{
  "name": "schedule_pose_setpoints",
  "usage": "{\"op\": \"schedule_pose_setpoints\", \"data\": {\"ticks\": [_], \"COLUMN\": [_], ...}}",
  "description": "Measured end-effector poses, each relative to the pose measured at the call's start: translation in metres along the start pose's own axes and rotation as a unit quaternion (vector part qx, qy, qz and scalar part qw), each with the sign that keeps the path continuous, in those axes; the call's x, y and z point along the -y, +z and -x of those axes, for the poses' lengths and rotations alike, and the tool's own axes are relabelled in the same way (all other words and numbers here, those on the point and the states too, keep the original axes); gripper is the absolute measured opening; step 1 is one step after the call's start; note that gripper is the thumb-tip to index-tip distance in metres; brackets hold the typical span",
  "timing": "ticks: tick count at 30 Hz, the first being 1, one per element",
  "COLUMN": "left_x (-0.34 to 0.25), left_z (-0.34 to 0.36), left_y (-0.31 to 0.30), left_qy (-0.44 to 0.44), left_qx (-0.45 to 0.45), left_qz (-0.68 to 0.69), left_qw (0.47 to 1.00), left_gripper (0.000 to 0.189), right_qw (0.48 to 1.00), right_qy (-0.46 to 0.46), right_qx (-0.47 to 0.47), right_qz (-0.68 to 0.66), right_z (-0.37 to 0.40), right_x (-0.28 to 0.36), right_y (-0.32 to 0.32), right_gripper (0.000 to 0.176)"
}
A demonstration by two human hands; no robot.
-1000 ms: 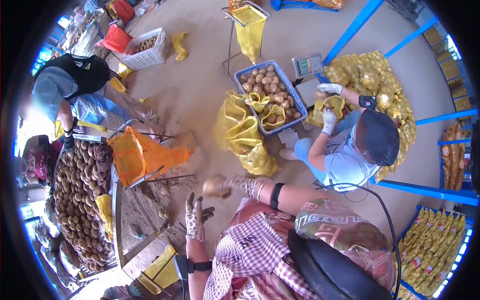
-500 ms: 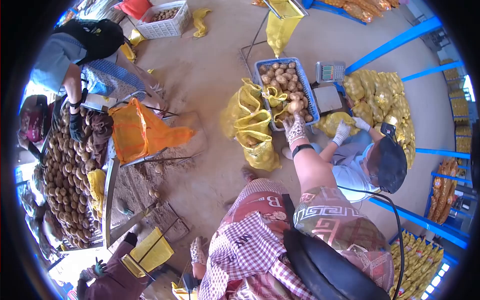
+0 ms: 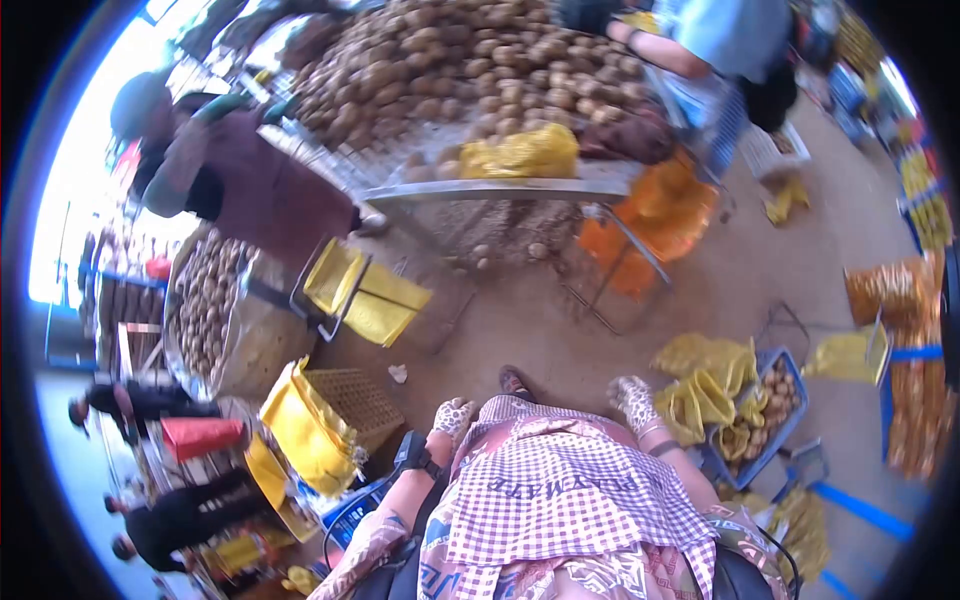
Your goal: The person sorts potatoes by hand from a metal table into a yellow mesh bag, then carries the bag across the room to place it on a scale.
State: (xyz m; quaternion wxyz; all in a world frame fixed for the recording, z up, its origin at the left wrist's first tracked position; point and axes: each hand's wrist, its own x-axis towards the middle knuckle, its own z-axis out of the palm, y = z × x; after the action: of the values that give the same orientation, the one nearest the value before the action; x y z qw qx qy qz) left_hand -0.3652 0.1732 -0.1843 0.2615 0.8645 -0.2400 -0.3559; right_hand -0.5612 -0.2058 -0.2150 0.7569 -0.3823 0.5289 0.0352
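My left hand (image 3: 455, 417), in a spotted glove, hangs beside my checked apron (image 3: 550, 495) with its fingers loosely apart and nothing visible in it. On the other side of the apron is my right hand (image 3: 635, 403), in a similar glove, its fingers also apart and holding nothing visible. Closest to that hand are yellow mesh bags (image 3: 695, 405), slumped against a blue crate (image 3: 800, 405) with potatoes (image 3: 777, 398) inside. Motion blurs the view somewhat.
A sorting table (image 3: 500, 190) heaped with potatoes stands ahead, with an orange bag (image 3: 650, 225) on a frame beside it. A yellow bag holder (image 3: 365, 290) and a wicker basket (image 3: 355, 400) stand left. One worker (image 3: 260, 190) is left of the table; another (image 3: 720, 40) is behind it.
My view has swung left toward the sorting table. My right hand has left the potatoes in the blue crate and is now beside my body. My left hand remains low beside me.
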Motion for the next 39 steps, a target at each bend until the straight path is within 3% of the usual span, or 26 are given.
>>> {"op": "schedule_pose_setpoints", "data": {"ticks": [1,2,4,5,6,8,10,12,14,16,22,26,27,29,30,33,36,38,39], "left_x": [0.028,0.024,-0.016,0.003,0.051,0.019,-0.006,0.003,0.001,-0.023,-0.117,-0.174,-0.184,-0.191,-0.195,-0.192,-0.203,-0.203,-0.210], "left_z": [-0.004,0.002,0.022,0.024,0.027,0.038,0.044,0.029,0.003,-0.027,-0.140,-0.224,-0.245,-0.282,-0.295,-0.326,-0.339,-0.351,-0.352], "left_y": [0.006,-0.003,-0.038,-0.044,-0.030,-0.079,-0.124,-0.143,-0.165,-0.192,-0.284,-0.335,-0.346,-0.356,-0.360,-0.356,-0.344,-0.325,-0.327], "left_qy": [-0.068,-0.078,-0.231,-0.226,-0.055,-0.251,-0.240,-0.219,-0.172,-0.065,0.144,0.122,0.071,-0.009,-0.005,-0.076,-0.049,-0.009,-0.010], "left_qx": [-0.040,-0.061,-0.104,-0.126,-0.216,-0.266,-0.350,-0.383,-0.409,-0.456,-0.373,-0.350,-0.318,-0.269,-0.261,-0.140,-0.085,-0.092,-0.073], "left_qz": [0.175,0.196,0.392,0.372,0.190,0.366,0.181,0.254,0.253,0.213,0.048,-0.030,-0.050,-0.110,-0.112,-0.068,-0.060,-0.125,-0.092], "left_qw": [0.981,0.976,0.884,0.891,0.956,0.856,0.887,0.861,0.860,0.862,0.916,0.928,0.944,0.957,0.959,0.985,0.993,0.988,0.993], "left_gripper": [0.018,0.018,0.023,0.029,0.033,0.028,0.027,0.027,0.022,0.018,0.030,0.043,0.050,0.065,0.065,0.080,0.085,0.086,0.086], "right_qw": [0.998,0.991,0.972,0.939,0.895,0.863,0.810,0.710,0.696,0.692,0.655,0.600,0.606,0.544,0.514,0.506,0.510,0.531,0.579], "right_qy": [0.000,0.000,-0.031,-0.087,-0.140,-0.174,-0.320,-0.466,-0.499,-0.537,-0.594,-0.612,-0.599,-0.598,-0.601,-0.573,-0.516,-0.498,-0.448], "right_qx": [0.034,0.064,0.099,0.131,0.162,0.178,0.208,0.254,0.260,0.223,0.136,0.112,0.129,0.119,0.116,0.113,0.086,0.084,0.073], "right_qz": [0.058,0.115,0.212,0.305,0.392,0.440,0.446,0.463,0.445,0.427,0.448,0.503,0.508,0.576,0.601,0.635,0.683,0.680,0.677], "right_z": [0.003,0.004,0.002,-0.009,-0.021,-0.001,0.017,0.038,0.051,0.049,0.015,-0.025,-0.033,-0.049,-0.059,-0.097,-0.122,-0.111,-0.097], "right_x": [0.013,0.025,0.052,0.062,0.074,0.111,0.141,0.176,0.206,0.229,0.301,0.333,0.341,0.358,0.362,0.376,0.386,0.398,0.407], "right_y": [0.033,0.062,0.101,0.126,0.150,0.210,0.259,0.299,0.329,0.347,0.365,0.360,0.359,0.360,0.358,0.336,0.314,0.320,0.327], "right_gripper": [0.017,0.017,0.017,0.016,0.016,0.018,0.017,0.015,0.011,0.012,0.017,0.020,0.023,0.027,0.027,0.023,0.020,0.017,0.017]}}
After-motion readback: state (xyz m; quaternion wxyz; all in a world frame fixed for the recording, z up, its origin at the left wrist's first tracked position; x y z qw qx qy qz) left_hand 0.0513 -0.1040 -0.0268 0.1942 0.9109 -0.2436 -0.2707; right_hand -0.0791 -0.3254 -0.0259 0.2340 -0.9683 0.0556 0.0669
